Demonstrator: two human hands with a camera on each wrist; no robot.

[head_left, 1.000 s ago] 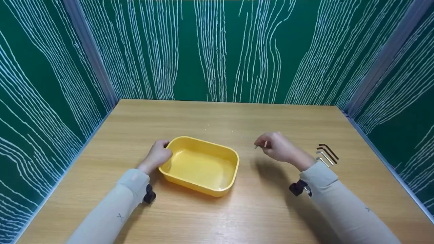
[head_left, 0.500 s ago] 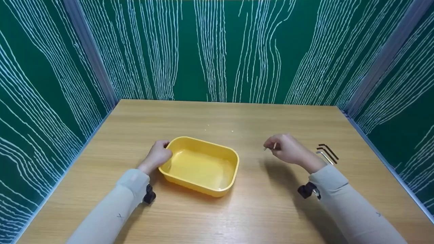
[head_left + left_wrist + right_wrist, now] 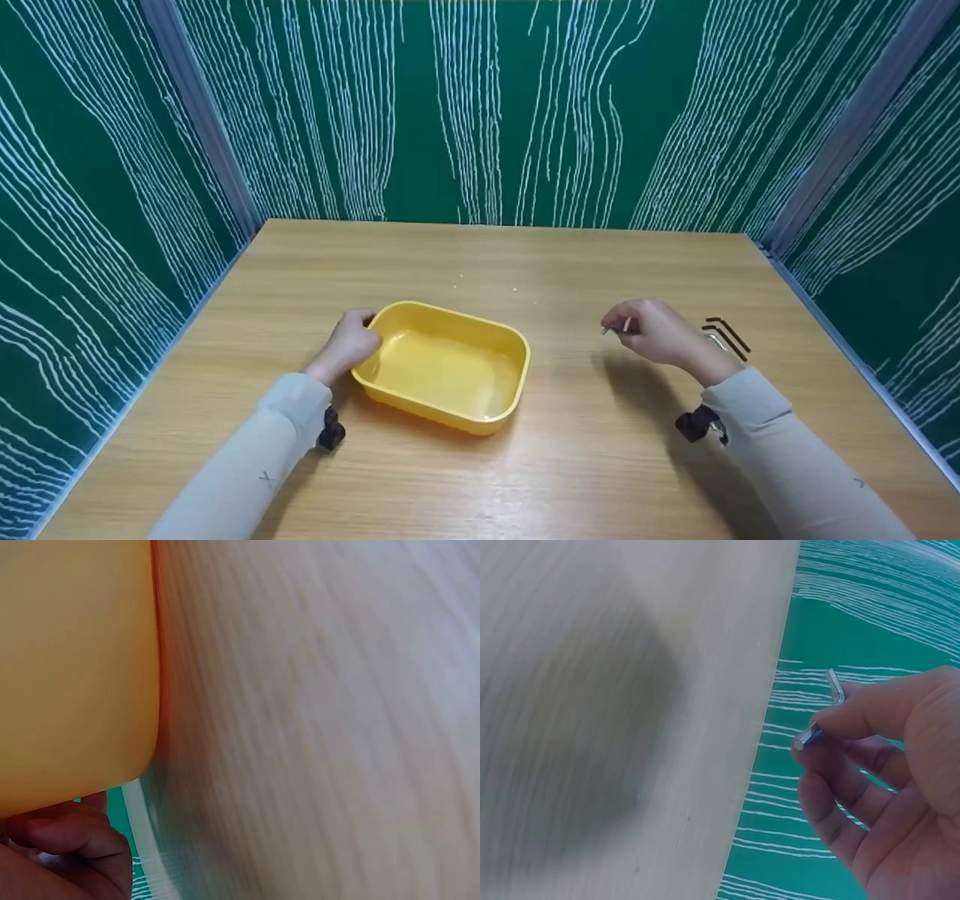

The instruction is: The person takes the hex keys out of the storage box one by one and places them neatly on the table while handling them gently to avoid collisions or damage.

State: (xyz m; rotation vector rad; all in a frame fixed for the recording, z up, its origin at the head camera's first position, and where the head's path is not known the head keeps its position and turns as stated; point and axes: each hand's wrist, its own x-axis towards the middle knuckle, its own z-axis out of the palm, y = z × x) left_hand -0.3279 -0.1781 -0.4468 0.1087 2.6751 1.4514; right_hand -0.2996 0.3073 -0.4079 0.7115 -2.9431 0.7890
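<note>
In the head view my left hand point(image 3: 343, 349) grips the left end of a yellow plastic tub point(image 3: 442, 375), thumb at the rim. The tub's wall point(image 3: 75, 675) fills the upper left of the left wrist view, curled fingers point(image 3: 75, 840) just below. Between thumb and fingertips my right hand point(image 3: 664, 336) pinches a small silver hex key point(image 3: 807, 738), above the table to the right of the tub. Its short bent end shows past the thumb in the right wrist view. Beyond that hand lie two dark hex keys point(image 3: 736, 336) and a silver hex key point(image 3: 715, 340), partly hidden by the wrist.
A wooden table point(image 3: 480, 255) carries everything. Green walls point(image 3: 412, 112) with white wavy lines enclose its back and sides. A few tiny white specks point(image 3: 514, 289) lie behind the tub.
My right hand has moved right, away from the tub, with the hex key still pinched. Its wrist now covers more of the silver keys on the table. The left hand and tub have stayed put.
</note>
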